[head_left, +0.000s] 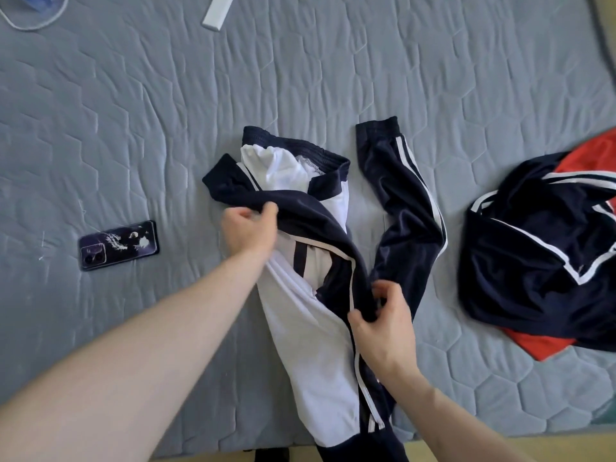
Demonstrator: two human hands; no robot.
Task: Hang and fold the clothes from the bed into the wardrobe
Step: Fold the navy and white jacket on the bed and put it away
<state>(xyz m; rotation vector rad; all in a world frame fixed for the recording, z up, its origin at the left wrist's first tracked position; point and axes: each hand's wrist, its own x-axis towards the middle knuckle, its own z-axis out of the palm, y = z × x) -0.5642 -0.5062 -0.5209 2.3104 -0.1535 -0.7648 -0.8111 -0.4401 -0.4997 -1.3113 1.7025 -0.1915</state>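
Grey quilted bed (333, 61) has the navy track pants (403, 208) mid-mattress, half inside out, left hand (248, 228) pinching the waist area, right hand (383, 325) clamped on a leg seam, so looks like straightening first, then folding.

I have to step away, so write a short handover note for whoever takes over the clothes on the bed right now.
Left hand: grips the navy fabric near the waistband of the track pants.
Right hand: pinches the navy striped side of the same pants.
Pants lie mid-bed, partly inside out, white lining showing; one leg lies to the right.
A navy and red garment pile sits bunched at the right.
A phone lies on the left.
Done: nothing folded in view.
Left: straighten and fold the pants, deal with the pile. Wardrobe is not in view.
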